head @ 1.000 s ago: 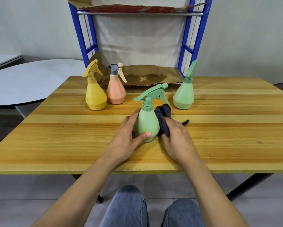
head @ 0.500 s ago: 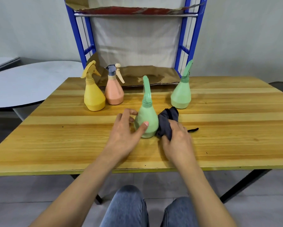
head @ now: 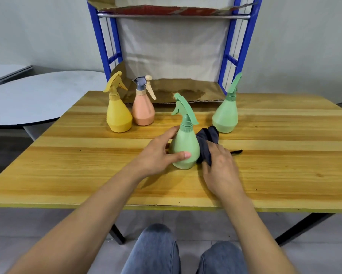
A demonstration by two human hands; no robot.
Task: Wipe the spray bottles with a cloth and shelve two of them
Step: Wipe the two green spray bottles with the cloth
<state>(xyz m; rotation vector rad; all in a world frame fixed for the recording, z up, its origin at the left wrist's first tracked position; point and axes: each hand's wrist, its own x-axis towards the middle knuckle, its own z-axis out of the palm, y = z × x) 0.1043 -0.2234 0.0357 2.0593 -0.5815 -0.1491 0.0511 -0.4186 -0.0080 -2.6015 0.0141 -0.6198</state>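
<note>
A green spray bottle (head: 186,143) stands upright at the middle of the wooden table (head: 87,169), nozzle pointing back left. My left hand (head: 158,155) grips its body, thumb across the front and fingers behind. My right hand (head: 221,165) holds a dark cloth (head: 206,141) pressed against the bottle's right side. Further back stand a yellow bottle (head: 117,113), a pink bottle (head: 143,108) and a second green bottle (head: 226,113).
A blue metal shelf rack (head: 105,48) stands behind the table, its lower shelf lined with brown cardboard (head: 172,91) at table height, another cardboard shelf above. A round grey table (head: 37,95) lies to the left. My knees show below the table's front edge.
The green bottle has turned under my left hand: its nozzle swung from pointing right, through facing away, to back left. The cloth stays against its right side.
</note>
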